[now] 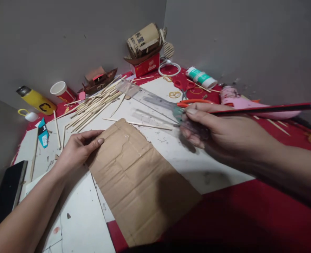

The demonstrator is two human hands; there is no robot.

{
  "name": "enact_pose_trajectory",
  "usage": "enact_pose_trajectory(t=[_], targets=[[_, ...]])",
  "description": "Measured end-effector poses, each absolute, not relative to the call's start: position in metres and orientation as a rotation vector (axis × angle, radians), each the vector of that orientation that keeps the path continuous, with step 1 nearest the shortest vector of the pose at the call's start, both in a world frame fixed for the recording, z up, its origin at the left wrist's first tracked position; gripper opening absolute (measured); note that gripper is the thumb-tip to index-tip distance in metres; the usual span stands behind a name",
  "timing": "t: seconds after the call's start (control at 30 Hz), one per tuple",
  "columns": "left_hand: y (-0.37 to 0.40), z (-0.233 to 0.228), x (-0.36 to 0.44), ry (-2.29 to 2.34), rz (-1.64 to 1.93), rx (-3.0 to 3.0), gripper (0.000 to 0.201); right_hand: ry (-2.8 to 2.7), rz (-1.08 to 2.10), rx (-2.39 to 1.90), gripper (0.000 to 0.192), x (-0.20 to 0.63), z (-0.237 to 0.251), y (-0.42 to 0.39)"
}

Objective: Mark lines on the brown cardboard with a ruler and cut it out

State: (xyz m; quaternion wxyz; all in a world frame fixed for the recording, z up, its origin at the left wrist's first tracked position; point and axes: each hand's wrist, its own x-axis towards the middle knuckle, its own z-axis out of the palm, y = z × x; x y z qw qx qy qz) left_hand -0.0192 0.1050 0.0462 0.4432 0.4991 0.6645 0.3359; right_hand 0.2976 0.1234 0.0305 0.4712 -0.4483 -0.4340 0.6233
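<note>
1. Grey walls are meeting in a corner behind a red-covered tabletop (224, 218), with white boards (84, 221) lying over its left and middle part.
2. Along the far left edge, a yellow bottle (36, 101) is lying on its side beside a white paper cup (58, 88); I cannot tell what the cup is holding.
3. Near the far corner, a rolled cardboard model (142, 40) is sitting on a small red box (148, 65), and a green-and-white glue tube (201, 77) is lying to its right.
4. A creased cardboard sheet (134, 182) is lying flat on the boards, running from the middle toward the near edge.
5. The left hand (77, 149) is resting flat, fingers pressing the sheet's far left corner, forearm reaching in from the near left.
6. The right hand (218, 135) is gripping a red-and-black pencil (260, 109), fingers curled, and is also touching a clear ruler (150, 100) just beyond the sheet's far edge.
7. Bamboo sticks (94, 105) are lying piled behind the sheet.
</note>
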Motion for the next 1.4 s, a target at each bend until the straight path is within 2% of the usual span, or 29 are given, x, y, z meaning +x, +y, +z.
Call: enact_pose_trajectory(t=[0.2,0.3,0.4,0.53,0.63,0.8,0.87,0.93,1.07,1.17,1.4], targets=[[0.107,0.056,-0.023,1.593,0.906,1.175,0.034,-1.175,1.503,-1.162,0.009,0.296,0.021,0.121],[0.107,0.061,-0.024,1.584,0.977,1.088,0.035,-1.330,1.485,-1.232,0.020,0.299,0.013,0.122],[0.106,0.062,-0.023,1.574,1.056,1.069,0.036,-1.626,1.265,-1.199,0.026,0.302,0.012,0.120],[0.105,0.068,-0.016,1.558,1.171,1.120,0.037,-1.756,0.928,-1.062,0.024,0.300,0.023,0.110],[0.104,0.082,-0.004,1.564,1.225,1.190,0.038,-1.695,1.081,-0.991,0.021,0.298,0.034,0.100],[0.099,0.110,0.022,1.452,1.300,1.239,0.039,-1.455,1.757,-0.837,0.018,0.297,0.042,0.090],[0.093,0.116,0.029,1.393,1.366,1.195,0.032,-1.323,1.895,-0.767,0.021,0.297,0.042,0.089],[0.084,0.117,0.034,1.361,1.413,1.149,0.026,-1.237,1.904,-0.738,0.025,0.297,0.040,0.091],[0.048,0.103,0.043,1.357,1.338,1.045,0.036,-1.172,1.798,-0.684,0.025,0.296,0.037,0.096],[0.019,0.086,0.057,1.384,1.231,1.009,0.030,-1.187,1.739,-0.628,0.025,0.295,0.036,0.096],[-0.006,0.074,0.069,1.403,1.245,1.017,0.043,-1.437,1.672,-0.608,0.045,0.292,0.038,0.093]])
